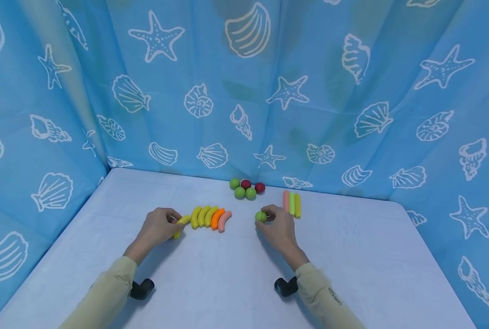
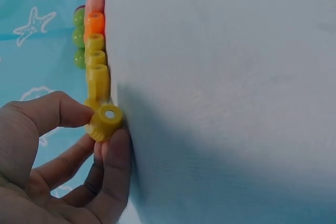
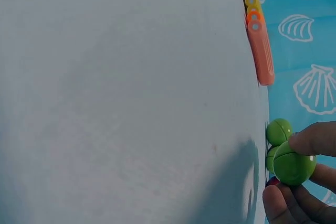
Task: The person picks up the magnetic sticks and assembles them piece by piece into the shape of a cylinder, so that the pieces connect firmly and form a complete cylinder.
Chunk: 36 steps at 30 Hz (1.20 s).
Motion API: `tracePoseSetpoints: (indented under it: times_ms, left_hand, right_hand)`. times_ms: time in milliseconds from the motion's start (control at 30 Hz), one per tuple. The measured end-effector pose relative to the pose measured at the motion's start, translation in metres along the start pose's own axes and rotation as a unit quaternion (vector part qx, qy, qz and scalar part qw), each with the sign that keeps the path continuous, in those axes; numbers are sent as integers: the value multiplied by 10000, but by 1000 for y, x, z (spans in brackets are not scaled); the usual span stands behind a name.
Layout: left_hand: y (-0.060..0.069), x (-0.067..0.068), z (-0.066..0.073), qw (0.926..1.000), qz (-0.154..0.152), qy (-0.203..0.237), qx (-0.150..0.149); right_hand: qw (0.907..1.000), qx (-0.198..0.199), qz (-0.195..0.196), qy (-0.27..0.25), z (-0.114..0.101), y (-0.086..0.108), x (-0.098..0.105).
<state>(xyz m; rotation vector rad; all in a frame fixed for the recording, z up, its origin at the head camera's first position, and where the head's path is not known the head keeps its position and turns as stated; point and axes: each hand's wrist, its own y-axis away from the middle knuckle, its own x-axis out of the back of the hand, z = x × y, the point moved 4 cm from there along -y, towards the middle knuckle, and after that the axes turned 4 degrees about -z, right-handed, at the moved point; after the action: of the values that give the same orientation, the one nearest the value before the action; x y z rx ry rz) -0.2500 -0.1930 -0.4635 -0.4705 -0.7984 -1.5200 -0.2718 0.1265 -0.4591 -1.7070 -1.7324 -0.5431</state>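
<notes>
As the left hand (image 1: 158,226) pinches a yellow banana-shaped piece (image 2: 105,125) beside a row of curved yellow, orange and pink pieces (image 1: 211,217), the right hand (image 1: 281,228) clamps its fingers round a shiny green ball (image 1: 260,216) near a green-and-red ball cluster (image 1: 246,185)! Both groups look laid out; these two aren't yet released.

A slanting yellow banana (image 2: 106,122) and a seamed green ball (image 3: 294,167) are held well apart
</notes>
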Motion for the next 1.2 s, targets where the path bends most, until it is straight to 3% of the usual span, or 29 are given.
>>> tracePoseSetpoints:
  times_ms: [900, 1200]
  left_hand:
    - [27, -9, 4, 9996, -239, 67, -99]
    - [34, -14, 6, 9993, -313, 149, -139]
  right_hand:
    - [9998, 167, -24, 82, -1, 30, 3]
    - [9989, 298, -267, 236, -5, 34, 2]
